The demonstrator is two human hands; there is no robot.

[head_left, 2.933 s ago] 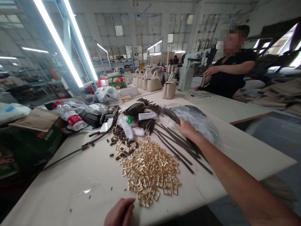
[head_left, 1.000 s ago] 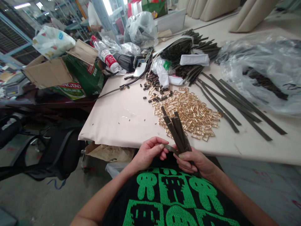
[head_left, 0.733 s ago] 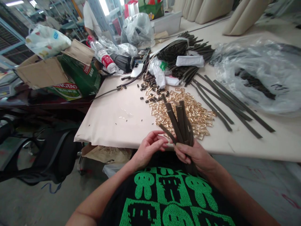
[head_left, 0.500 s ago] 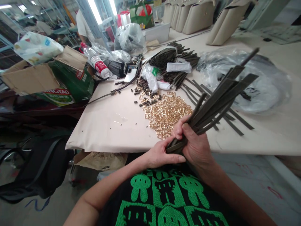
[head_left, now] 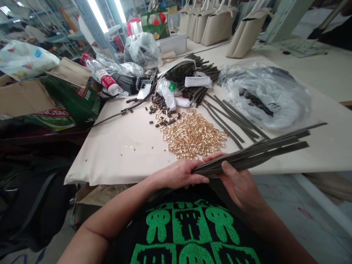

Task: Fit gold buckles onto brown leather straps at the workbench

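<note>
Both hands hold a bundle of long dark leather strips [head_left: 261,151] at the table's near edge. My left hand [head_left: 178,173] grips the strips' near ends, fingers closed. My right hand [head_left: 239,183] wraps the bundle just to the right, thumb on top. The strips fan out nearly level toward the right, above the table. Just beyond my hands a pile of gold square buckles [head_left: 192,136] lies on the cream table [head_left: 123,146], with small dark loops [head_left: 159,110] scattered behind it.
More dark strips [head_left: 233,117] lie loose on the table beside a clear plastic bag [head_left: 264,95]. A strip pile [head_left: 187,69], white packets, a phone and a water bottle [head_left: 101,77] sit further back. Cardboard boxes [head_left: 55,102] stand left; beige handbags [head_left: 214,25] behind.
My right hand took strips from the table and brought them to my lap. The bundle, first upright, has swung down to the right and now lies nearly level in both hands.
</note>
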